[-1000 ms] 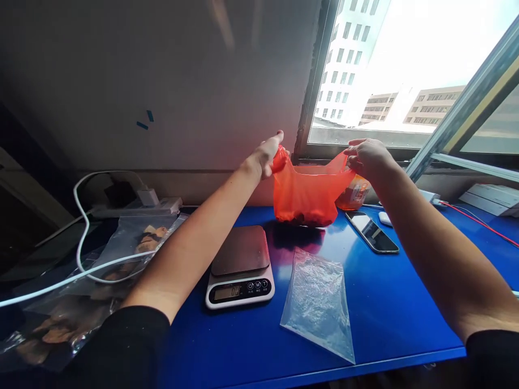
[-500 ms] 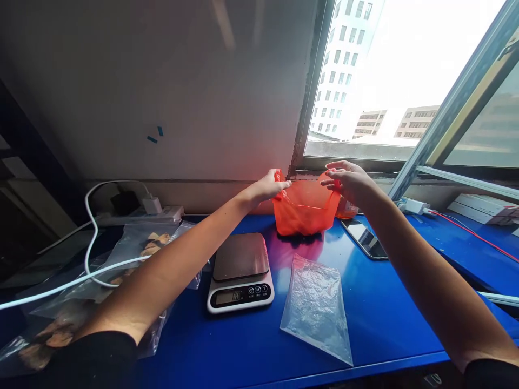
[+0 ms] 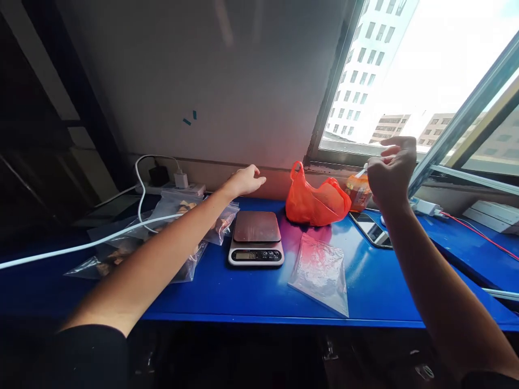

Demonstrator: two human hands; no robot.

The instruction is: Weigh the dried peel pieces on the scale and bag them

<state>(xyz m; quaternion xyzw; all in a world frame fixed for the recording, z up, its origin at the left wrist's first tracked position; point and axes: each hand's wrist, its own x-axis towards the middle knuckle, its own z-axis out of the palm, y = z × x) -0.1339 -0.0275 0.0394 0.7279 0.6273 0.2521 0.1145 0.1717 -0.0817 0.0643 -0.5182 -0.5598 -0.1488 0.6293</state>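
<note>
My left hand (image 3: pixel 248 181) is in the air behind the kitchen scale, left of the red plastic bag, its fingers loosely bent and apart with nothing in them. Above the phone and right of the orange jar, my right hand (image 3: pixel 393 168) is raised, fingers half bent and apart, no object visible in it. The red plastic bag (image 3: pixel 316 202) stands by the wall, one handle loop upright, touched by neither hand. A digital kitchen scale (image 3: pixel 256 227) with a lit display is left of it. In front of the bag lies a flat clear plastic bag (image 3: pixel 320 273).
Clear bags of brown dried pieces (image 3: pixel 184 208) lie at left under a white cable (image 3: pixel 121 234). An orange jar (image 3: pixel 358 192) stands behind a phone (image 3: pixel 371 229). A metal frame (image 3: pixel 466 108) slants across the window; white boxes (image 3: pixel 492 216) are at right.
Both hands have let go of the red bag and moved apart, left hand leftward, right hand up and rightward. The bag's mouth has slumped. The whole view has shifted.
</note>
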